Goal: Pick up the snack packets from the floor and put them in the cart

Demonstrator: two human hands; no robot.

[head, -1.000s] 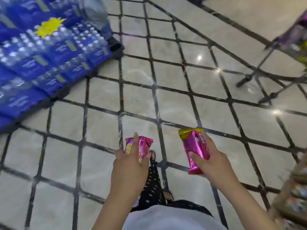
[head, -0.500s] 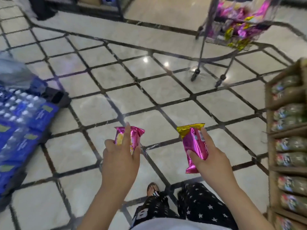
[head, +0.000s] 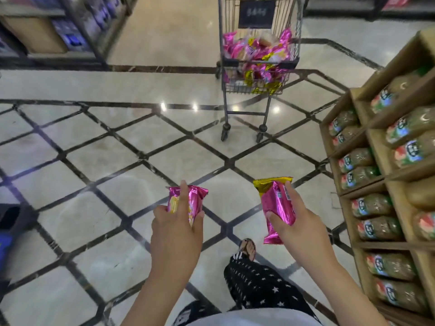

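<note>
My left hand grips a pink foil snack packet with the forefinger laid along its top. My right hand holds a second pink packet with a gold end, thumb on one side and fingers on the other. Both packets are held at waist height above the tiled floor. A wire shopping cart stands a few steps ahead, slightly right of centre, filled with several pink and yellow snack packets.
A wooden display rack with rows of green-brown packaged goods runs along the right side, close to my right arm. Metal shelving stands at the far left. My legs in star-print trousers and a sandalled foot show below.
The view has swung right, bringing the cart from the upper right edge to straight ahead and nearer. The blue bottle packs have left the view. Both hands keep their packets.
</note>
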